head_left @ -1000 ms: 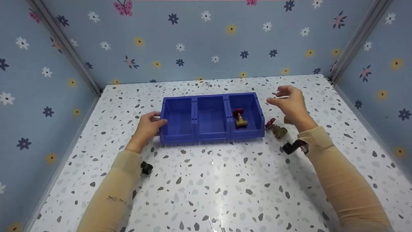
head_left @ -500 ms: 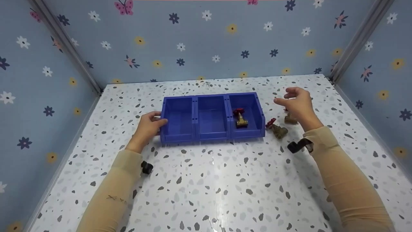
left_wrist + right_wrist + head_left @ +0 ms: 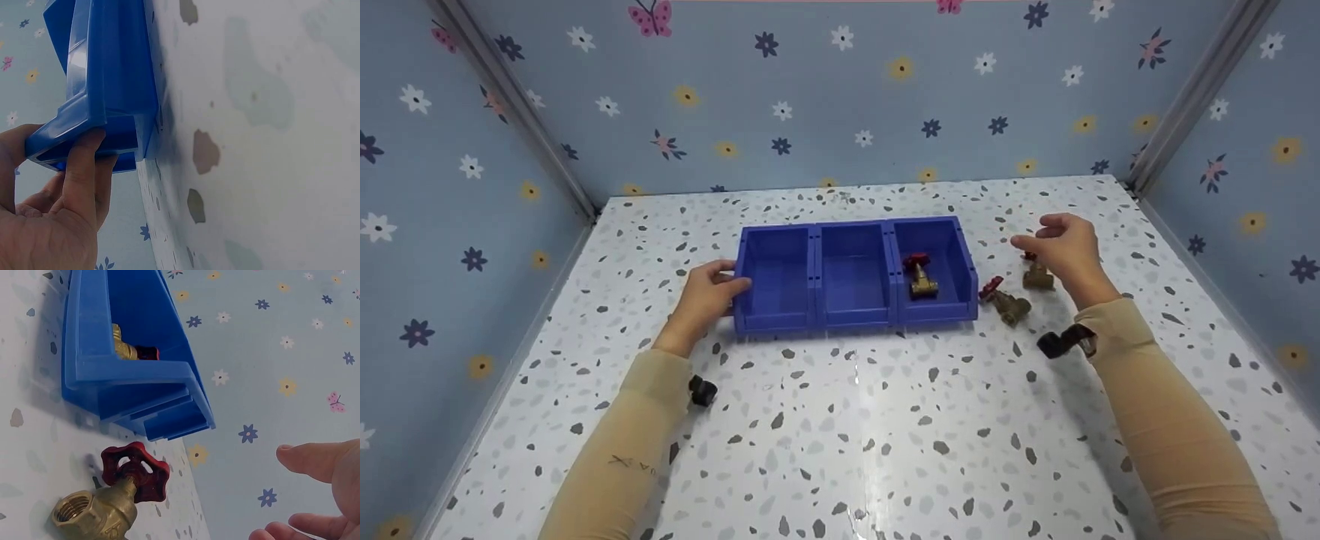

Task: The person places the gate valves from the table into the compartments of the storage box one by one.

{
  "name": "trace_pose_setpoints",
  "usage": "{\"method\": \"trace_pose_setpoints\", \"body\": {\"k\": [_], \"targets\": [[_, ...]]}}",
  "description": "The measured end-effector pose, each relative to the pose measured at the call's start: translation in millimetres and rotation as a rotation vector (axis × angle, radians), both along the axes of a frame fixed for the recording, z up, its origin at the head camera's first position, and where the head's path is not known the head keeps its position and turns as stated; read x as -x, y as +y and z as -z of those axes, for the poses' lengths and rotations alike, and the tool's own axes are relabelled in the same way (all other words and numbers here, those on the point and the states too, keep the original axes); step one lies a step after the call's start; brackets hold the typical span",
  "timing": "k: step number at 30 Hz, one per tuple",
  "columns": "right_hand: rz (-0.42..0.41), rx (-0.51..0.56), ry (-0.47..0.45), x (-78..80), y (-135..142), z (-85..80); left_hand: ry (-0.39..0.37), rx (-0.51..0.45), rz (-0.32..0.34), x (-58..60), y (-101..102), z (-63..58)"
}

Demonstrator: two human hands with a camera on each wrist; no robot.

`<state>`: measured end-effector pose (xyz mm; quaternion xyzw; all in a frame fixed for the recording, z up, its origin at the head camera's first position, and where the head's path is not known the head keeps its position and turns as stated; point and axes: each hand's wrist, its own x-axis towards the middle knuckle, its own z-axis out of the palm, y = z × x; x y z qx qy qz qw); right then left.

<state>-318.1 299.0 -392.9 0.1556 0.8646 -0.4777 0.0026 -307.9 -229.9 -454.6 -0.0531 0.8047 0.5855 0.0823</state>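
Note:
My left hand (image 3: 706,301) grips the left end wall of a blue three-compartment storage bin (image 3: 851,321), thumb over the rim and fingers underneath in the left wrist view. In the bin's right compartment lies a brass gate valve (image 3: 922,286) with a red handwheel. My right hand (image 3: 1069,251) hovers past the bin's right end, thumb and fingers apart, holding nothing. Below it, a second brass valve (image 3: 1038,277) is partly covered by the hand. Another valve (image 3: 1009,307) lies by the bin's right side, its red handwheel (image 3: 136,471) large in the right wrist view.
The speckled white table (image 3: 840,435) carries the bin near its middle. Blue flowered panels (image 3: 847,90) wall in the back and both sides. A black wrist camera (image 3: 1065,342) sticks out from the right sleeve, another (image 3: 703,391) from the left.
My right hand has moved right and slightly nearer, away from the bin, uncovering more of the valve beneath it. My left hand keeps its hold on the bin.

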Motion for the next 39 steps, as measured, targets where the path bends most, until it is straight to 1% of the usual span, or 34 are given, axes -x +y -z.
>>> {"method": "trace_pose_setpoints", "body": {"k": [5,8,13,26,31,39], "targets": [[-0.010,0.000,0.030,-1.5,6,6.1,-0.002,-0.015,0.002,-1.5,0,-0.6],[-0.015,0.007,0.033,-1.8,9,9.7,-0.002,-0.011,0.003,-2.4,1,-0.7],[0.004,0.002,0.002,-0.1,14,15.0,-0.004,-0.008,-0.004,-2.3,1,-0.3],[0.020,-0.009,-0.058,3.6,27,28.5,-0.006,-0.012,0.000,1.5,0,0.5],[0.011,-0.035,-0.079,4.6,32,34.7,-0.011,-0.010,-0.004,0.7,0,-0.3],[0.002,-0.038,-0.119,5.9,39,43.5,-0.003,-0.003,0.013,-1.9,0,-1.4]]}}
